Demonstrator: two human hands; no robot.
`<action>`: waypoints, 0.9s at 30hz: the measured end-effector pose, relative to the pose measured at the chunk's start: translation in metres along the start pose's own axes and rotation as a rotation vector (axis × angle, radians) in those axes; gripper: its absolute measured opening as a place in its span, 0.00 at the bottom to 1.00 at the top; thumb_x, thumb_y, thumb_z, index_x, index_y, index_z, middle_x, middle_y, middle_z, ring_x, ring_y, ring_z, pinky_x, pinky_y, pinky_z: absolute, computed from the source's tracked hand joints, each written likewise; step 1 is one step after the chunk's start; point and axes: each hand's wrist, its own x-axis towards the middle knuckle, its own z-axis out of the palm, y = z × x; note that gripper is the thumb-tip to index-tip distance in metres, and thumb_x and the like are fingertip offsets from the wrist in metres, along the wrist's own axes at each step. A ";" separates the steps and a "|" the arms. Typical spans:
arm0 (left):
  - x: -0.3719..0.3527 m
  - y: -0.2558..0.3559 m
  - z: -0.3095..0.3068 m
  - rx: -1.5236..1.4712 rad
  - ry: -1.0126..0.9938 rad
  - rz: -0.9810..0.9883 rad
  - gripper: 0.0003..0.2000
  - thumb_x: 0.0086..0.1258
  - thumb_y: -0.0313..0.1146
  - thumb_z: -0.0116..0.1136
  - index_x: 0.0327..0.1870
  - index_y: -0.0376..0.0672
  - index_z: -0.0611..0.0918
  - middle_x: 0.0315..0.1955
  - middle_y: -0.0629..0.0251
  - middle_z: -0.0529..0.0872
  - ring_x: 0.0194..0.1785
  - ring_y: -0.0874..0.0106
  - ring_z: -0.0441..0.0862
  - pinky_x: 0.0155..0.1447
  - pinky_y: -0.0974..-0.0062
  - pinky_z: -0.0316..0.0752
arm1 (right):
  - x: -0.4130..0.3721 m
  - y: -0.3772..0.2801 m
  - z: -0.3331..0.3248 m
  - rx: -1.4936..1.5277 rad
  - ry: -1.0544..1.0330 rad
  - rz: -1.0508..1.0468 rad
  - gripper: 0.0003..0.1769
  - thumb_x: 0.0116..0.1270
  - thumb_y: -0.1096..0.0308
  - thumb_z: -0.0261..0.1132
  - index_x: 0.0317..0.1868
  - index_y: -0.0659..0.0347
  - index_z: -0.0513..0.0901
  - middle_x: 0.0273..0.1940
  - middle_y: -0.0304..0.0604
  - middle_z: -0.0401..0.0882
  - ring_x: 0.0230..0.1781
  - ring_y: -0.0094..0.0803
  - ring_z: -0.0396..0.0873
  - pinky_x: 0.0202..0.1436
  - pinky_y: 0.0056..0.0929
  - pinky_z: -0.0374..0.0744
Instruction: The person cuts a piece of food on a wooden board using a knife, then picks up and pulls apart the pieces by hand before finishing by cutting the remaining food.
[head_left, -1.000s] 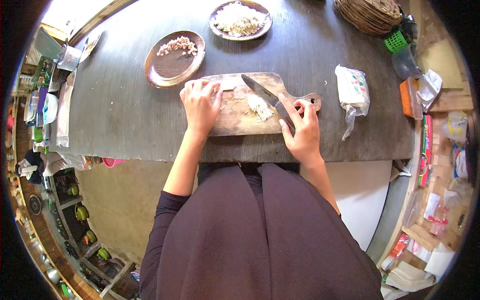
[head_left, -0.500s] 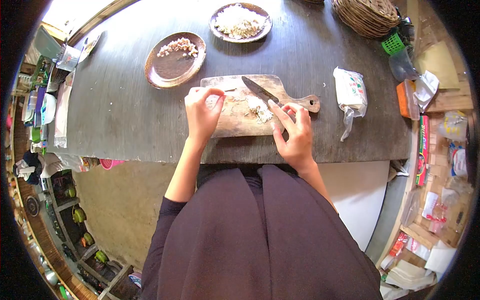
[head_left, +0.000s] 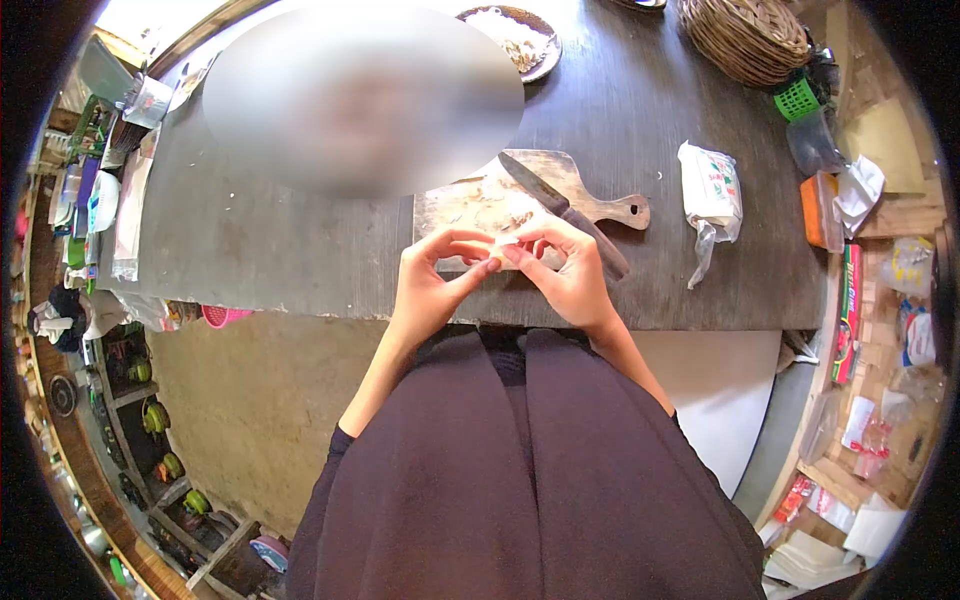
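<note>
My left hand (head_left: 433,278) and my right hand (head_left: 572,277) meet over the near edge of a wooden cutting board (head_left: 448,208). Their thumbs and fingertips pinch a small pale piece (head_left: 507,243) between them; its kind is too small to make out. A knife (head_left: 540,187) lies slanted across the board, its brown handle reaching past my right hand's fingers toward the table edge. Pale chopped bits (head_left: 518,207) rest on the board, partly hidden behind my fingers.
A plate (head_left: 552,64) of pale shredded food stands at the back, beside a blurred patch. To the right lie a white plastic packet (head_left: 711,190), a woven basket (head_left: 745,42), a green basket (head_left: 797,101) and an orange container (head_left: 821,213). The dark table (head_left: 290,250) ends before my lap.
My hands, apart before, have come together over the board's near edge. My right hand has moved off the knife, whose handle now shows. A blur now covers the plate at back left.
</note>
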 end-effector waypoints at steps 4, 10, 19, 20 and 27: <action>-0.002 0.009 0.003 -0.247 0.088 0.050 0.11 0.70 0.21 0.68 0.52 0.33 0.86 0.44 0.61 0.90 0.49 0.74 0.86 0.58 0.74 0.78 | 0.001 -0.008 -0.002 0.147 0.039 0.033 0.07 0.68 0.71 0.75 0.43 0.64 0.89 0.36 0.36 0.87 0.35 0.17 0.77 0.37 0.22 0.73; 0.004 0.019 0.001 0.161 -0.035 0.386 0.16 0.66 0.17 0.66 0.54 0.38 0.88 0.44 0.59 0.92 0.46 0.73 0.88 0.56 0.72 0.79 | -0.008 -0.034 -0.005 0.384 0.018 0.159 0.06 0.70 0.71 0.74 0.43 0.63 0.90 0.39 0.34 0.88 0.37 0.15 0.78 0.42 0.20 0.75; -0.001 0.040 -0.004 0.253 0.030 0.580 0.18 0.52 0.19 0.75 0.45 0.46 0.93 0.42 0.63 0.91 0.46 0.65 0.87 0.53 0.68 0.80 | -0.014 -0.043 -0.002 0.436 0.014 0.172 0.07 0.72 0.70 0.72 0.44 0.66 0.89 0.40 0.35 0.88 0.39 0.14 0.80 0.43 0.18 0.76; -0.002 0.041 -0.005 0.282 0.027 0.587 0.18 0.51 0.19 0.75 0.45 0.47 0.93 0.42 0.63 0.90 0.47 0.65 0.87 0.53 0.68 0.80 | -0.015 -0.045 -0.002 0.448 0.024 0.175 0.07 0.73 0.70 0.72 0.44 0.66 0.89 0.40 0.35 0.88 0.38 0.14 0.80 0.42 0.17 0.76; -0.010 0.044 -0.006 0.351 0.025 0.619 0.18 0.51 0.21 0.76 0.45 0.49 0.93 0.42 0.65 0.88 0.47 0.66 0.86 0.53 0.68 0.79 | -0.015 -0.052 0.002 0.445 0.019 0.188 0.07 0.75 0.71 0.69 0.46 0.67 0.89 0.40 0.35 0.88 0.36 0.13 0.80 0.40 0.15 0.76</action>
